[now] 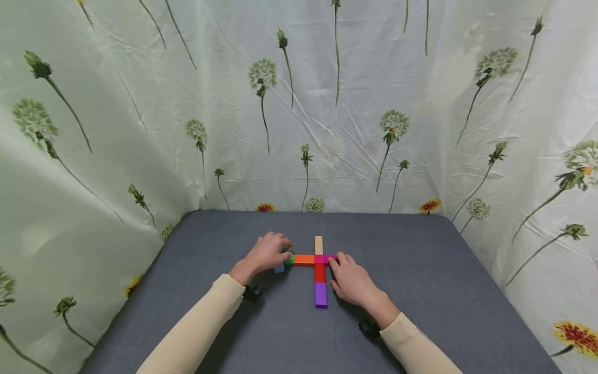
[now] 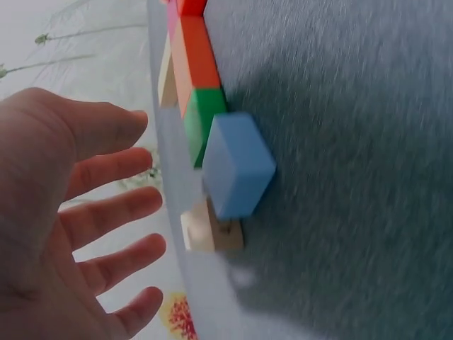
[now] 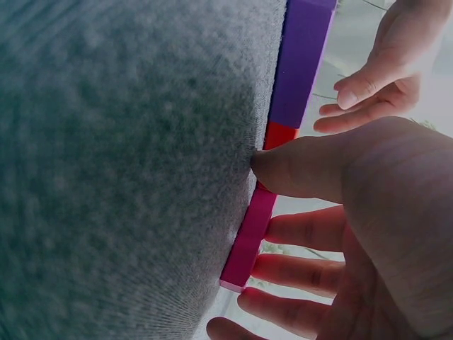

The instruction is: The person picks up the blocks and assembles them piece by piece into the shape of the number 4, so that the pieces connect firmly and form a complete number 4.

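Observation:
Coloured blocks form a cross on the grey table: plain wood [image 1: 318, 245] at the far end, red [image 1: 320, 274] and purple [image 1: 321, 295] toward me, orange [image 1: 304, 260] to the left, pink [image 3: 249, 237] to the right. Past the orange one come a green block [image 2: 202, 122], a blue block [image 2: 237, 163] and a small wooden piece [image 2: 212, 230]. My left hand [image 1: 268, 251] is beside the green and blue blocks, fingers spread and holding nothing. My right hand [image 1: 353, 283] touches the pink block with extended fingers; its thumb is beside the red block.
The grey cloth-covered table [image 1: 397, 239] extends around the blocks. A pale curtain [image 1: 289, 130] printed with dandelions hangs behind it and along both sides. Dark wrist cameras sit under the left wrist [image 1: 253, 293] and the right wrist [image 1: 369, 329], low over the table.

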Demonstrator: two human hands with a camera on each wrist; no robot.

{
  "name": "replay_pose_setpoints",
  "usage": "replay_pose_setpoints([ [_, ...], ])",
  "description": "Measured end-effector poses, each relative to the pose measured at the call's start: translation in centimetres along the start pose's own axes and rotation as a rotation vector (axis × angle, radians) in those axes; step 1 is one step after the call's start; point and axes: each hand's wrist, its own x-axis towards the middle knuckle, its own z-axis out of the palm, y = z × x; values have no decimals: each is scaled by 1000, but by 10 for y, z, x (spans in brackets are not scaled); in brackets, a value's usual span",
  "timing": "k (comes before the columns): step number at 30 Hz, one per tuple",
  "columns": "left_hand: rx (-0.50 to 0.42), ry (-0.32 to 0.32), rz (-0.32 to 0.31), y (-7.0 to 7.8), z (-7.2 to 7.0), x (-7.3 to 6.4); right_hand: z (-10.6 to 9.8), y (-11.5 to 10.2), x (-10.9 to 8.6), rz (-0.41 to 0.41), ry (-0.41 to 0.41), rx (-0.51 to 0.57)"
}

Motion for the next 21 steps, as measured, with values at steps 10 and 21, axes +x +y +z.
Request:
replay_pose_setpoints([
  [10, -151, -104, -8, -37, -12, 6, 2, 0, 2, 17, -27, -10],
  [21, -190, -167, -24, -61, -13, 4, 2, 0, 1, 5, -9, -6],
])
